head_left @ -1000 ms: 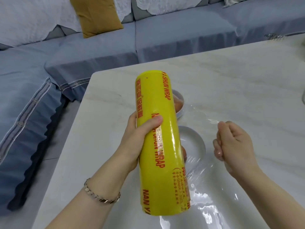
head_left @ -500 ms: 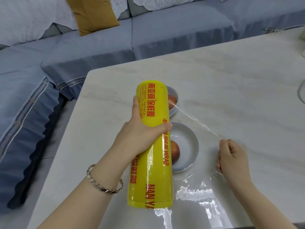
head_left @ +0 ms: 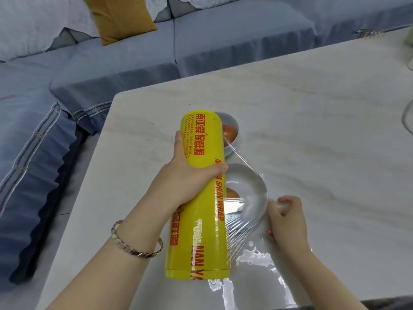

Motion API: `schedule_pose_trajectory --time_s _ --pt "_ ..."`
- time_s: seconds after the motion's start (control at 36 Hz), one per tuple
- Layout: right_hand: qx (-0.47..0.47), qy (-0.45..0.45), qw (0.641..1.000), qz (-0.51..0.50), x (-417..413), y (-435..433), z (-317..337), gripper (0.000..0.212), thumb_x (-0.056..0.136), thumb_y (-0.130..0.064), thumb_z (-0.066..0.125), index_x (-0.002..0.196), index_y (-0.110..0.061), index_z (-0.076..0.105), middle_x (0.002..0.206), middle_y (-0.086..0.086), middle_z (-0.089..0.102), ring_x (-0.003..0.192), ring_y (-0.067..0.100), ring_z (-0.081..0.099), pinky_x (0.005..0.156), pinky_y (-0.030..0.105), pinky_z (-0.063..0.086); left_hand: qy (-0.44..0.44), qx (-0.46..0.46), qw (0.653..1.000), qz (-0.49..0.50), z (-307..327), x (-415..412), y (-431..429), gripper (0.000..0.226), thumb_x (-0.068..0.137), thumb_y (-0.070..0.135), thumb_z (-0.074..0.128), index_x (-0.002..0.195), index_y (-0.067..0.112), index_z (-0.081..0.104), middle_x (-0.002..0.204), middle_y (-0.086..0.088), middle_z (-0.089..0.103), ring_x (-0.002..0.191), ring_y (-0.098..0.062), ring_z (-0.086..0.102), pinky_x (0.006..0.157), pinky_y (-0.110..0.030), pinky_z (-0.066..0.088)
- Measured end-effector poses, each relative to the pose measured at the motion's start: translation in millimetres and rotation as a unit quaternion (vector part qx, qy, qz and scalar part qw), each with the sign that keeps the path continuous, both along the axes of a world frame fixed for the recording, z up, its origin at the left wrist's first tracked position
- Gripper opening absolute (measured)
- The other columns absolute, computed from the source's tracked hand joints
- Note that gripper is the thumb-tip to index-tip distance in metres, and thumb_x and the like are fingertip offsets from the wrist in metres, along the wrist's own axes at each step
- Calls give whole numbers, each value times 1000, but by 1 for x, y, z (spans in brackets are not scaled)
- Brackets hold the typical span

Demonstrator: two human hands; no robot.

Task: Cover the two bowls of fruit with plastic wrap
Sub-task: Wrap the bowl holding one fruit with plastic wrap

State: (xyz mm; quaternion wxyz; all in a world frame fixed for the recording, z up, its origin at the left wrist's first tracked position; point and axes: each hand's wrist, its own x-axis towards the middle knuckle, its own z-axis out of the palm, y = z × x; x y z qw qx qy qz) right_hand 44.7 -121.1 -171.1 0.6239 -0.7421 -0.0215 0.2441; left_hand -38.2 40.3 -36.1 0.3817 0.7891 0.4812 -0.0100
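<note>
- Head view, centre: my left hand (head_left: 183, 175) grips the yellow roll of plastic wrap (head_left: 201, 198) around its middle. It holds the roll lengthwise above the left side of both bowls, so that the film can pay off sideways across them.
- Head view, right of centre: my right hand (head_left: 283, 218) is closed in a fist on the free edge of the film (head_left: 241, 224), just beside the right rim of the near bowl. The two hands are apart. The sheet between them is drawn into taut pleats, which I judge serves to stretch it over that bowl.
- Head view, centre: the near bowl (head_left: 263, 186), white and holding one orange-red fruit (head_left: 232, 193), lies beneath the stretched film. Whether the film touches its rim I cannot tell.
- Head view, above centre: the far bowl (head_left: 231, 121), with its own fruit (head_left: 229, 132), sits just beyond the near one, partly hidden by the roll. Only the film's thin upper edge crosses its side, so I judge it not yet covered.
- Head view, lower centre: loose film glints on the pale marbled table (head_left: 312, 130).
- Head view, upper frame: a blue sofa (head_left: 223, 41) with a mustard cushion (head_left: 120, 16) stands behind the table.
</note>
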Motion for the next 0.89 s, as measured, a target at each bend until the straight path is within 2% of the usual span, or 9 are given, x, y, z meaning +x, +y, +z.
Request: schedule_pose_trajectory --time_s 0.08,0.19,0.31,0.42,0.53,0.64,0.72,0.78,0.89 --pt "18 -68 997 7 -4 2 -1 13 88 -23 56 94 -34 54 73 4 58 56 21 55 54 35 48 -1 -7 1000 2 -1 1 1 119 65 63 70 142 44 -19 136 6 45 105 -23 57 91 -45 49" --pt "-53 -170 983 43 -6 -2 -9 17 91 -27 49 98 -33 63 88 -1 62 84 18 60 78 39 49 -4 -7 1000 -1 -1 0 1 119 65 62 70 142 42 -19 137 6 44 103 -21 55 89 -42 49" --pt "-90 -163 979 81 -6 -8 -13 31 91 -12 44 106 -24 68 89 -1 63 87 17 59 84 39 49 -16 -18 1000 0 -2 -1 2 120 65 60 71 143 42 -18 139 6 43 103 -20 54 88 -41 49" --pt "-76 -114 990 45 8 -1 1 30 89 -22 41 108 -20 65 107 -4 64 103 16 58 96 37 46 -34 -36 999 4 -3 -2 3 117 66 60 71 143 43 -16 139 6 43 109 -23 56 93 -48 49" --pt "-61 -112 979 161 25 13 26 34 95 -25 40 69 -6 51 67 -1 52 67 14 42 61 30 36 -50 -53 997 4 -1 -2 4 104 75 59 63 143 44 -15 125 10 44 106 -22 57 93 -46 49" --pt "-104 -136 967 188 31 16 32 45 97 -32 35 55 -15 35 54 0 42 56 17 37 55 31 30 -87 -104 991 18 0 -5 7 75 93 44 44 143 45 -11 118 9 42 87 -10 55 73 -33 50" --pt "-122 -168 956 209 34 18 35 48 97 -35 34 54 -15 37 52 1 42 54 16 38 54 31 31 -106 -155 981 49 -5 -10 7 75 92 41 46 147 37 -6 121 7 44 88 -12 55 64 -28 48" --pt "-137 -186 947 221 35 18 35 47 97 -33 35 55 -13 38 53 3 44 55 19 39 54 31 32 -113 -192 970 94 -8 -14 6 79 85 47 55 148 24 14 123 1 53 94 -21 61 70 -34 52" --pt "-172 -220 933 227 35 21 34 46 98 -29 34 55 -13 41 52 1 46 58 22 44 56 34 30 -136 -235 954 128 -13 -17 4 53 79 50 62 119 15 58 101 -7 71 88 -24 69 74 -36 56"
